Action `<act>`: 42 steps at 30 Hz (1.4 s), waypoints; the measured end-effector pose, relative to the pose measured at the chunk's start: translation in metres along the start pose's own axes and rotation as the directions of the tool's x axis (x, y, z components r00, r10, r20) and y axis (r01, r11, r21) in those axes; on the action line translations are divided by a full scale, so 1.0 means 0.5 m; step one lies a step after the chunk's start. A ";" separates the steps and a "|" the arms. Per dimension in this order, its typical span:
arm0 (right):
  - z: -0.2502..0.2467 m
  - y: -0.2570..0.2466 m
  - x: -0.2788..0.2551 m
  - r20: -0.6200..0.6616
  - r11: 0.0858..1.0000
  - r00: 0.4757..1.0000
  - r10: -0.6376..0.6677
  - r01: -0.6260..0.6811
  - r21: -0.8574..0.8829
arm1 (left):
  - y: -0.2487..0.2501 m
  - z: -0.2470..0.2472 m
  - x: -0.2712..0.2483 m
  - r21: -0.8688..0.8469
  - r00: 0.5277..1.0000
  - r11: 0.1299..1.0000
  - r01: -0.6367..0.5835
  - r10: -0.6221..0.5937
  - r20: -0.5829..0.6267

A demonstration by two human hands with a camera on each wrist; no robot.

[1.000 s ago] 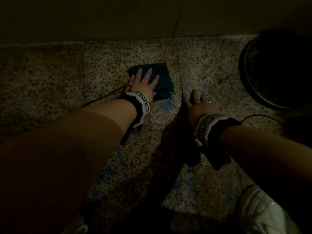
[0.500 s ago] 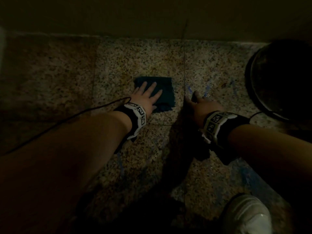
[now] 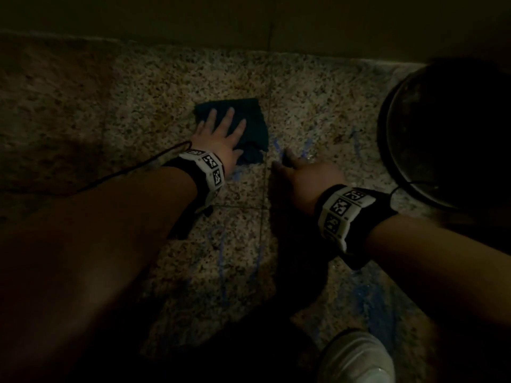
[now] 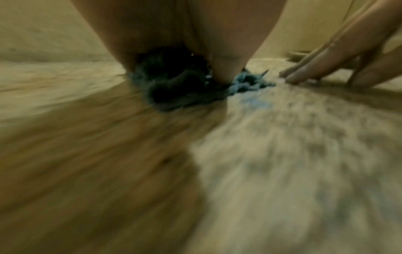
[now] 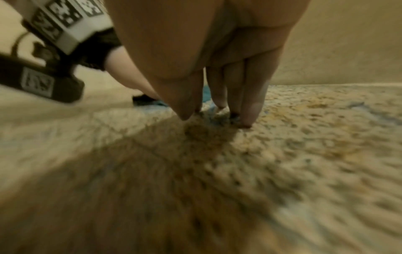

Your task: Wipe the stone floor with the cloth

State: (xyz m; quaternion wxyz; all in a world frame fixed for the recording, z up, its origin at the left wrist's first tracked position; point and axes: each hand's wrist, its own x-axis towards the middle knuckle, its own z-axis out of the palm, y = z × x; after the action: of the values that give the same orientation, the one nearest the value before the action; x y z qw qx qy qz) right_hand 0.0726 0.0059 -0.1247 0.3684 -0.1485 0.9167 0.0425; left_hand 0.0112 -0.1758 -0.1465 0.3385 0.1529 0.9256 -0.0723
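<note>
Pressing down with straight, spread fingers, the left hand [image 3: 221,136] lies flat on a dark teal folded cloth [image 3: 253,125], which sits on the speckled beige granite floor [image 3: 138,106] near the base of the wall [image 3: 249,20]. The cloth's near corner is bunched under the heel of that hand, and in the left wrist view the rumpled teal fabric [image 4: 178,87] shows between the palm and the stone. Nothing is pinched or gripped; the fingers simply rest outstretched on the cloth.

The right hand [image 3: 307,172] is planted just beside the cloth, on the neighbouring floor slab, across a thin grout line [image 3: 269,106]. Its fingers [image 5: 250,106] are straight and held close together, their tips touching the stone, and they hold nothing. Faint blue streaks [image 3: 304,147] mark the granite around those fingertips, and more streaks run across the slabs nearer the person.

Both wrists wear black bands with white blocks of black-and-white square markers [image 3: 210,170], and a thin black cable [image 3: 132,172] trails off from the left one across the floor. A dark round metal basin [image 3: 392,161] stands on the floor at the far right, well apart from the cloth. A white shoe [image 3: 356,357] shows at the bottom edge.
</note>
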 end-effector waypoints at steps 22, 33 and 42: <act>-0.089 -0.127 0.161 -0.003 0.991 0.992 -0.129 0.129 0.016 | -0.131 0.050 -0.087 -0.222 0.948 0.922 0.317 -0.305 0.088; -0.023 -0.046 0.081 0.057 0.998 0.996 -0.071 0.071 0.002 | -0.062 0.029 -0.075 -0.160 0.984 0.976 0.146 -0.127 0.127; -0.081 -0.031 0.134 -0.010 0.980 0.994 0.104 -0.101 0.172 | -0.050 0.016 -0.054 -0.132 0.977 0.975 0.177 -0.158 0.144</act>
State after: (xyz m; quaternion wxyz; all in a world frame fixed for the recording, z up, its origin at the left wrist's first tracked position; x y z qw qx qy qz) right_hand 0.0044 -0.0328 -0.1410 0.3683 -0.0693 0.9269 -0.0187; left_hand 0.0271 -0.2075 -0.1345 0.4021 0.0441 0.9135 -0.0436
